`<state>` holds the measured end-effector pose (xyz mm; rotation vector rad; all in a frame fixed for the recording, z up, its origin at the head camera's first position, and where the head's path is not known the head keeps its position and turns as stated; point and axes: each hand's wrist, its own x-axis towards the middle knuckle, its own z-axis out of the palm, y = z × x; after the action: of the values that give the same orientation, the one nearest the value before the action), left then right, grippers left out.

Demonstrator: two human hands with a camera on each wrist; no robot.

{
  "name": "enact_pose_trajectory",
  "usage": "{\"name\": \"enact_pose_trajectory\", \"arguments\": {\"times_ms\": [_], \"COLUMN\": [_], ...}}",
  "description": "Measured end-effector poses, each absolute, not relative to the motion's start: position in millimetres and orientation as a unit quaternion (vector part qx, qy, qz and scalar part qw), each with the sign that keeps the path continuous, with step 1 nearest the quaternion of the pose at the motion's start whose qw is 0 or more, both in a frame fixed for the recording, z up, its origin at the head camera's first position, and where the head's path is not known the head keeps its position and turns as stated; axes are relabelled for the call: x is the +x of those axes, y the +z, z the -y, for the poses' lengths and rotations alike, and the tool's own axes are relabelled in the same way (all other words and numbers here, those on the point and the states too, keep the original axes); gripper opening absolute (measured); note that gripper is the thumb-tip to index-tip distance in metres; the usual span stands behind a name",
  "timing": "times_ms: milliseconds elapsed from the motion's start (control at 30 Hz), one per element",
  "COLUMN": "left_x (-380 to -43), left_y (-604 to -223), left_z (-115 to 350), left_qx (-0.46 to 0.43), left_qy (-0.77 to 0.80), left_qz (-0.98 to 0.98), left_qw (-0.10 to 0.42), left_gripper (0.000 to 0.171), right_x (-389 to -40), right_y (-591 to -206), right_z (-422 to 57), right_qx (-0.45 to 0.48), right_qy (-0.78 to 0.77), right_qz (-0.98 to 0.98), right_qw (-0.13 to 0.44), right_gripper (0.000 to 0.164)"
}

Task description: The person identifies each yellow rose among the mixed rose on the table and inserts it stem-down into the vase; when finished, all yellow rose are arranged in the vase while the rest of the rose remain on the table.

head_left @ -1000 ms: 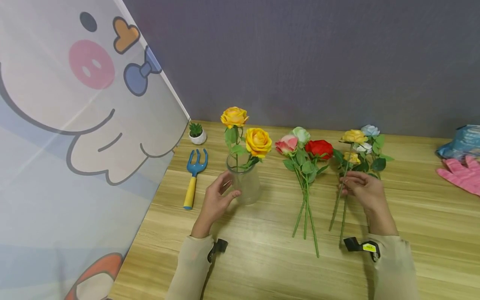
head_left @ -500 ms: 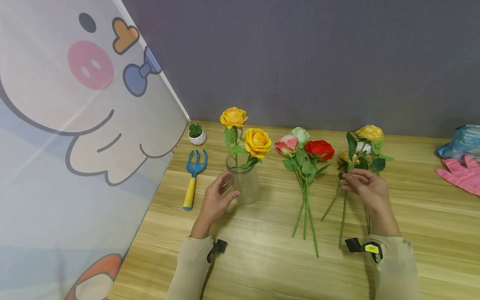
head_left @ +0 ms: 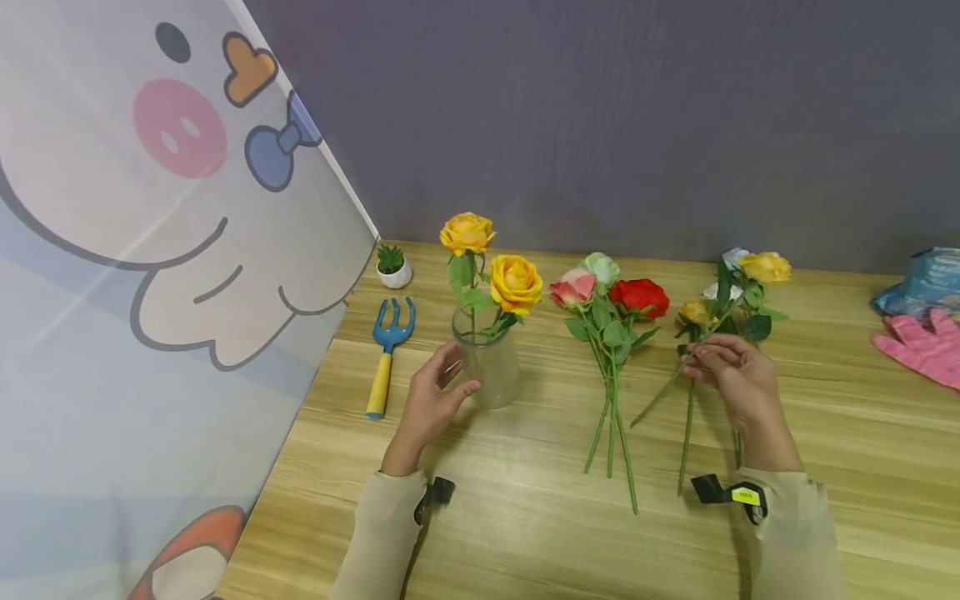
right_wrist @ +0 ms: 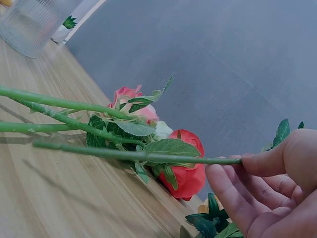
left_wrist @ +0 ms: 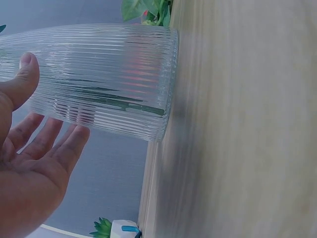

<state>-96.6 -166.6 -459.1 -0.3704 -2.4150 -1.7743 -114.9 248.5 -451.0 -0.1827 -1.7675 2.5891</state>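
My left hand (head_left: 435,387) holds the side of a ribbed glass vase (head_left: 495,375), with the thumb and fingers on either side of it. Two yellow roses (head_left: 516,285) stand in the vase. Between thumb and fingers, my right hand (head_left: 738,383) pinches the stem (right_wrist: 124,153) of another yellow rose (head_left: 765,267). That stem slants, its bare end pointing left, clear of the table in the right wrist view. Under and beside it lie a smaller yellow flower (head_left: 696,313) and pale flowers, partly hidden. Left of these lies a bunch with a red rose (head_left: 639,298), a pink rose (head_left: 573,288) and a pale green rose (head_left: 602,268).
A hand fork (head_left: 388,342) with blue tines and a yellow handle lies left of the vase. Behind it stands a small potted succulent (head_left: 392,268). A pink glove (head_left: 926,346) and a blue packet (head_left: 924,283) are at the far right. A dark wall (head_left: 600,125) backs the table.
The right hand has tilted the yellow rose: its bloom swung right, its stem end left and up. That hand shifted slightly right. The left hand and vase stayed put.
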Motion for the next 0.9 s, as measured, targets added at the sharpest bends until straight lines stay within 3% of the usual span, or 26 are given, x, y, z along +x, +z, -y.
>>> {"name": "enact_pose_trajectory", "arguments": {"times_ms": [233, 467, 900], "left_x": [-96, -96, -97], "left_y": [-459, -459, -460], "left_z": [167, 167, 167], "left_qx": [-0.119, -0.12, -0.122], "left_qy": [-0.583, -0.583, -0.583], "left_qz": [0.802, 0.801, 0.801], "left_qw": [0.055, 0.06, 0.059], "left_gripper": [0.069, 0.069, 0.068], "right_x": [-115, -115, -117], "right_y": [-455, -454, -447], "right_z": [-245, -244, -236], "right_qx": [-0.031, -0.03, -0.079], "right_qy": [0.845, 0.88, 0.914], "right_qz": [0.532, 0.471, 0.367], "right_qw": [0.033, 0.052, 0.154], "right_gripper": [0.006, 0.008, 0.009]}}
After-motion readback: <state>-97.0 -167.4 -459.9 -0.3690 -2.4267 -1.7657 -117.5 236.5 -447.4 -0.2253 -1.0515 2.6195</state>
